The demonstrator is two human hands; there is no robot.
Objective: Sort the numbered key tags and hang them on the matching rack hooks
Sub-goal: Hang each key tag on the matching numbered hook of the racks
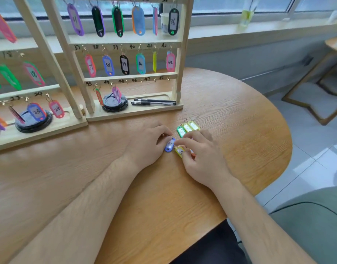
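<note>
Here, at the desk's (240,130) near edge, the left hand (150,141) pinches the ring end of a blue tag (169,145) lying flat on the wood. The right hand (200,155) has its fingers bent down onto a yellow tag (179,151) just at four o'clock of the blue one. It seems to pinch that tag, though the fingers hide the hold. At one o'clock of the hands lie three more loose tags (187,127), one green and two lime, side by side and touching. A sliver of orange under the right hand may be a sixth. The rack (180,73) stands at eleven o'clock. Its bottom row (129,80) carries two hung tags at the left end and four bare hooks to their right. Two pens (154,101) lie on its base. These tags look like light, stiff plastic that would skate on the smooth wood under a push. Each is best taken by its edges near the wire ring, so the ring stays free to slip over the hook.
</note>
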